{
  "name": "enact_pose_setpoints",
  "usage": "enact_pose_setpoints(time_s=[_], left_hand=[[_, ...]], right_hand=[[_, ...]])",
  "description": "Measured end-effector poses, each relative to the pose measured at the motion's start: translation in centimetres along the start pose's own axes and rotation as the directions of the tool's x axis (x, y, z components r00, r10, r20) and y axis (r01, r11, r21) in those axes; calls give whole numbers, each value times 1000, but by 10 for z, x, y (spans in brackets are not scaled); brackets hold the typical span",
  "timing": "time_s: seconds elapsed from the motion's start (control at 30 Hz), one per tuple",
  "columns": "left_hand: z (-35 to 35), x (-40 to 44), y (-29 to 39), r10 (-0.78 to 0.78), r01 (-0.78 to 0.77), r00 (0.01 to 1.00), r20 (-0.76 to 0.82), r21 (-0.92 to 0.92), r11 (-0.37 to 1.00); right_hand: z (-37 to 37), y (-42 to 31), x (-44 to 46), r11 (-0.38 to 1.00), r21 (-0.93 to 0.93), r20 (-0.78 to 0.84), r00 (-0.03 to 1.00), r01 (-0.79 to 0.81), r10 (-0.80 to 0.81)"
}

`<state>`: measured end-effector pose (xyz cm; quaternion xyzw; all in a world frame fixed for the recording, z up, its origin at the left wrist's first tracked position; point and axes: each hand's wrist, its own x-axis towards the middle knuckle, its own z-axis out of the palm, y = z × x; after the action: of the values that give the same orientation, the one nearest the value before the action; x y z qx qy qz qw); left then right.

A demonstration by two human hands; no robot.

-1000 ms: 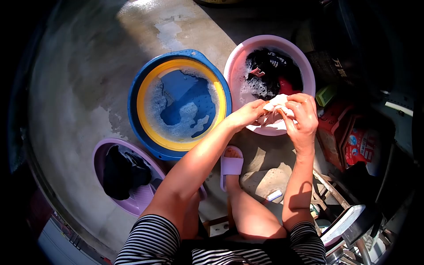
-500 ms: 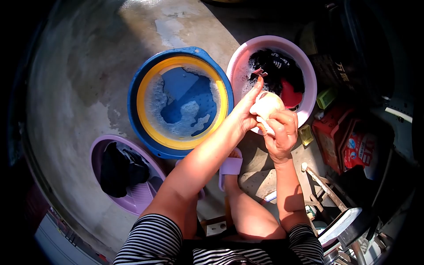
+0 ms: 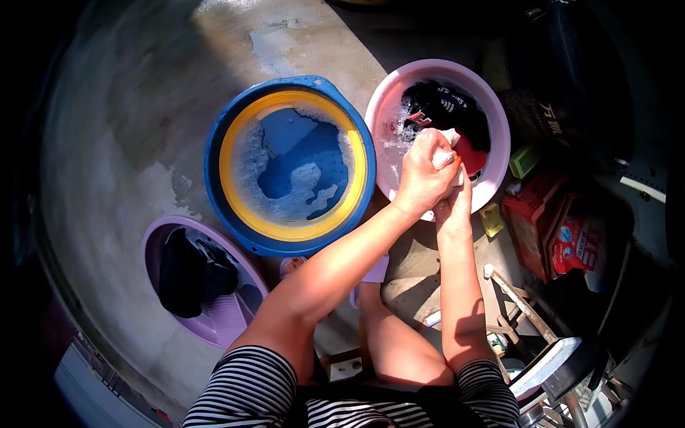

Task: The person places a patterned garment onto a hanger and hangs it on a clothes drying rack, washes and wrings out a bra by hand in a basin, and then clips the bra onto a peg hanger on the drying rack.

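A bunched white cloth (image 3: 444, 158) is squeezed between my two hands over the near part of the pink basin (image 3: 501, 118). My left hand (image 3: 424, 171) has its fingers wrapped round the cloth from above. Against its right side, my right hand (image 3: 455, 200) grips the lower part of the cloth, its fingers partly hidden. Black clothing (image 3: 446, 107) with white print and a red piece (image 3: 469, 153) lie in the sudsy water of that basin.
Left of the pink basin stands a blue basin (image 3: 214, 171) with a yellow inner rim and soapy water. A purple washboard tub (image 3: 227, 321) holds dark clothing (image 3: 189, 278). At right are a green box (image 3: 524, 161), a yellow soap bar (image 3: 491, 220), a red container (image 3: 529, 221) and a metal-framed stand (image 3: 524, 307).
The cloth has gone from loosely gathered to tightly bunched. My left hand has turned from open-thumbed support to wrapping over it, and my right hand has moved beneath and beside it.
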<state>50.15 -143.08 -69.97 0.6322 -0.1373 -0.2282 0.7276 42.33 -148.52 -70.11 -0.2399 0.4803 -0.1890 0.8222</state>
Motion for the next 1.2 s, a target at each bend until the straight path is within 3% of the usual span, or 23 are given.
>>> enact_pose_setpoints(time_s=[0.07, 0.1, 0.17, 0.23, 0.37, 0.43, 0.5, 0.57, 0.63, 0.7, 0.77, 0.8, 0.83, 0.9, 0.93, 0.97, 1.03, 1.07, 1.13, 1.2], left_hand=[[-3, -1, 3, 62, -66, 995, 79, 60, 996], [-1, -2, 3, 96, -98, 993, 65, 15, 995], [0, -3, -4, 32, -30, 998, 55, -27, 999], [-3, -1, -4, -73, 82, 996, 49, -215, 973], [-22, 3, -7, -127, 174, 974, 190, -251, 952], [-30, 5, -3, -243, 338, 931, 273, -386, 858], [-37, 11, -14, -274, 465, 880, 387, -588, 662], [-47, 19, -19, -279, 525, 837, 471, -548, 651], [-61, 30, -5, -290, 612, 728, 621, -398, 683], [-71, 34, -7, -266, 578, 704, 659, -314, 754], [-75, 34, -6, -296, 458, 664, 687, -60, 887], [-75, 32, -5, -284, 239, 726, 626, 158, 958], [-73, 31, -7, -283, 238, 727, 626, 157, 958], [-68, 28, -14, -31, -150, 819, 572, 266, 952], [-67, 27, -7, -72, -85, 841, 537, 262, 961], [-66, 26, -4, -213, 138, 816, 538, 178, 974], [-70, 29, -4, -329, 346, 740, 587, 89, 934], [-70, 28, -8, -327, 344, 742, 586, 86, 935], [-73, 26, -13, -288, 516, 722, 629, -213, 830], [-78, 25, -11, -310, 583, 680, 664, -234, 778]], right_hand=[[-22, -6, 18, 992, -33, 123, 985, -118, 121], [-18, -8, 28, 983, 51, 337, 930, -177, 150], [-21, -7, 28, 986, 77, 207, 970, -150, 131], [-29, -4, 29, 974, 148, 127, 980, -169, 150], [-17, -6, 14, 968, 48, 150, 960, -245, 236], [-14, -10, 13, 969, -29, 137, 959, -245, 247], [-13, -14, 11, 965, -18, 193, 947, -260, 258], [-5, -23, 1, 957, -52, 203, 935, -286, 290], [-10, -27, 1, 944, -90, 216, 919, -317, 330], [-20, -31, 6, 943, -331, 211, 973, -22, 96], [-11, -37, 1, 863, -457, 191, 972, 215, -141], [-14, -40, 4, 812, -510, 205, 957, 285, -207], [-16, -43, 6, 751, -560, 224, 936, 350, -270], [-9, -51, -1, 588, -648, 287, 870, 484, -400], [-1, -56, -7, 515, -684, 310, 844, 517, -437], [4, -58, -9, 382, -709, 379, 777, 593, -503], [16, -66, -20, 244, -729, 465, 724, 640, -509], [19, -67, -22, 235, -698, 511, 700, 676, -498], [24, -74, -26, 161, -685, 596, 674, 710, -436], [29, -79, -31, 94, -659, 685, 647, 746, -334]])
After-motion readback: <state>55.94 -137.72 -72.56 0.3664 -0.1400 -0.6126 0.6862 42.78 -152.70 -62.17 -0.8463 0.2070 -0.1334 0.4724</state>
